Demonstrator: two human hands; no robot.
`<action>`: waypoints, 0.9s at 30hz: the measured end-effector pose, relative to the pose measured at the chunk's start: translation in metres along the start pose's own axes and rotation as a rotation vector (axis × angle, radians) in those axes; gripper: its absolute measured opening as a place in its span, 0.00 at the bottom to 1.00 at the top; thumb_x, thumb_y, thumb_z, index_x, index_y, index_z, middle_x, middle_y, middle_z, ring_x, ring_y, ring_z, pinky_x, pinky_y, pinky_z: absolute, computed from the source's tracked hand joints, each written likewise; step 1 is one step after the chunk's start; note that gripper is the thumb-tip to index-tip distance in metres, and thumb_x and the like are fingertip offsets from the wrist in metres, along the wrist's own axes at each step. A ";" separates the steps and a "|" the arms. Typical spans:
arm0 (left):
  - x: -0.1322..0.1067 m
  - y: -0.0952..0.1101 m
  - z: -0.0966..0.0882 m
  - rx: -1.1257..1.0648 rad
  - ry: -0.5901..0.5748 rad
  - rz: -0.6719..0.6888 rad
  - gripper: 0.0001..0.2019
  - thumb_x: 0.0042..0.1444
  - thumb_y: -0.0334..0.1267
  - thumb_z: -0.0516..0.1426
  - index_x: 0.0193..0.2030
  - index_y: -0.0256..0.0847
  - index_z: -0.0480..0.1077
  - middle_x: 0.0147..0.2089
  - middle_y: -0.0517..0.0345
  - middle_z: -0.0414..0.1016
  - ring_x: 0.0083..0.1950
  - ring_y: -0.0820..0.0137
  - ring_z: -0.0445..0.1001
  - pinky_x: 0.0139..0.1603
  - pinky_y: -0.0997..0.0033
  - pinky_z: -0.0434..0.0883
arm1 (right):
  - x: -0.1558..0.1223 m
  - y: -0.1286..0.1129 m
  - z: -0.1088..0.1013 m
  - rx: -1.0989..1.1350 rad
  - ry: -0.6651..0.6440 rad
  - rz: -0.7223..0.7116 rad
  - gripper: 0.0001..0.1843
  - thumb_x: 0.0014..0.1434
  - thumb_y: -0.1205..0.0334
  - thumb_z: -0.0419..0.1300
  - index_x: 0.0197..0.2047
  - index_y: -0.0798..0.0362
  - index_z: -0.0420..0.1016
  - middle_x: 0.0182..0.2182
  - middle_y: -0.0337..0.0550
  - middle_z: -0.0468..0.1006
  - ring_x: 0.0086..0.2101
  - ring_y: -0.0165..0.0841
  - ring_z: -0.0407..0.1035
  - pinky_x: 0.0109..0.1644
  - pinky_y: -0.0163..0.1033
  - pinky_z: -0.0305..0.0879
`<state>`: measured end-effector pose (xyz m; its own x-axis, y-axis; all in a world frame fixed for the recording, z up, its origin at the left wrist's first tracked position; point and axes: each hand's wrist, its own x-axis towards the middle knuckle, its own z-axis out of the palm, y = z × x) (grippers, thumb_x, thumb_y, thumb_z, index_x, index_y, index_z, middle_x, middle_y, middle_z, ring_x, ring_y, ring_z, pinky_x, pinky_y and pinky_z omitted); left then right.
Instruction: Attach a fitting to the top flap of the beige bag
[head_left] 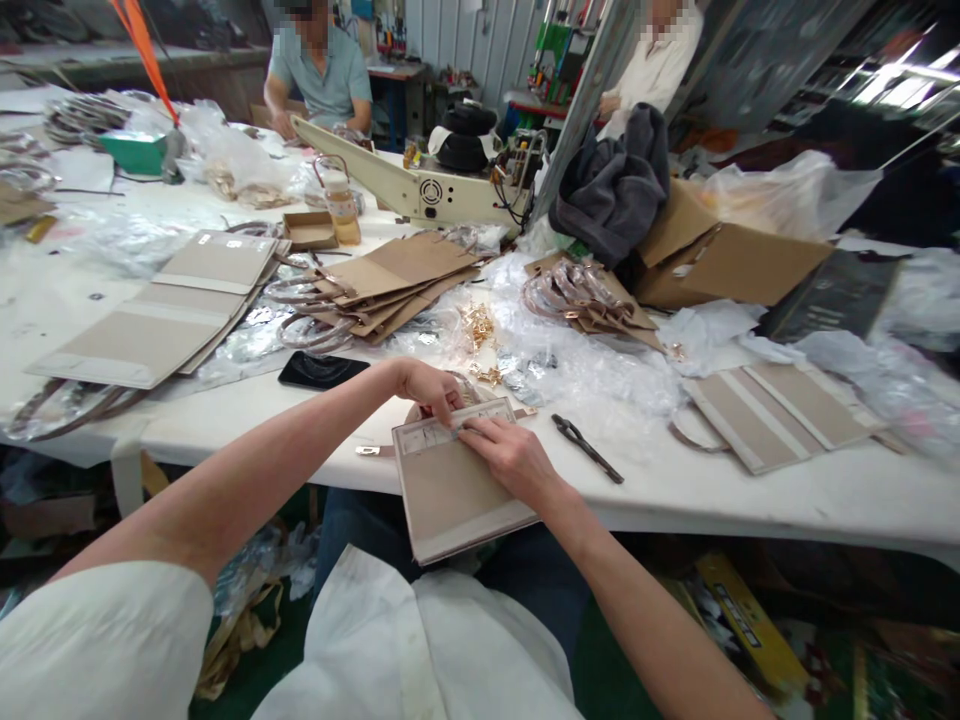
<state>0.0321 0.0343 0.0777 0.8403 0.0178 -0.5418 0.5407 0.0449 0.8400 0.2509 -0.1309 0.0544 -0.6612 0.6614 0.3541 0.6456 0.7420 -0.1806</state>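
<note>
A flat beige bag panel (442,500) leans from the table edge toward my lap, with a pale strip along its top. My left hand (433,390) bends over that top edge, thumb and fingers pinched at the strip; what lies between them is too small to make out. Beside it my right hand (511,452) grips the panel, fingers together across its upper face. Behind the panel a coiled handle partly shows, and a strap end with a metal tip (369,451) sticks out at the left. Dark pliers (587,447) lie right of my hands.
A black phone (322,370) and gold metal fittings (478,325) lie beyond my hands. Bag panels with handles are stacked left (142,320), in the middle (405,265) and right (787,410). Behind stand a cream machine (450,197) and cardboard box (735,262). Two people are farther back.
</note>
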 end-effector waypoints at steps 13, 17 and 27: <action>0.006 0.001 0.004 0.076 0.142 -0.071 0.12 0.38 0.40 0.71 0.28 0.40 0.77 0.26 0.63 0.74 0.30 0.71 0.69 0.30 0.72 0.65 | -0.005 -0.001 0.003 -0.039 0.010 0.046 0.20 0.79 0.69 0.55 0.68 0.49 0.77 0.63 0.50 0.81 0.48 0.44 0.75 0.53 0.50 0.76; 0.006 0.004 0.009 0.108 0.186 -0.092 0.11 0.37 0.36 0.69 0.31 0.39 0.79 0.27 0.63 0.75 0.32 0.69 0.71 0.33 0.70 0.67 | -0.001 -0.002 0.005 -0.011 0.018 0.057 0.18 0.78 0.69 0.56 0.65 0.49 0.79 0.62 0.50 0.82 0.48 0.43 0.76 0.54 0.50 0.76; 0.004 0.001 0.013 0.121 0.213 -0.090 0.12 0.38 0.39 0.69 0.32 0.39 0.81 0.30 0.59 0.80 0.33 0.67 0.75 0.34 0.69 0.71 | -0.055 0.024 -0.044 -0.158 0.291 0.687 0.12 0.78 0.57 0.59 0.57 0.50 0.81 0.49 0.52 0.84 0.46 0.45 0.77 0.49 0.47 0.73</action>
<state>0.0363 0.0210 0.0764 0.7684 0.2298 -0.5972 0.6242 -0.0633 0.7787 0.3193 -0.1545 0.0716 0.0220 0.8973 0.4409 0.9370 0.1352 -0.3221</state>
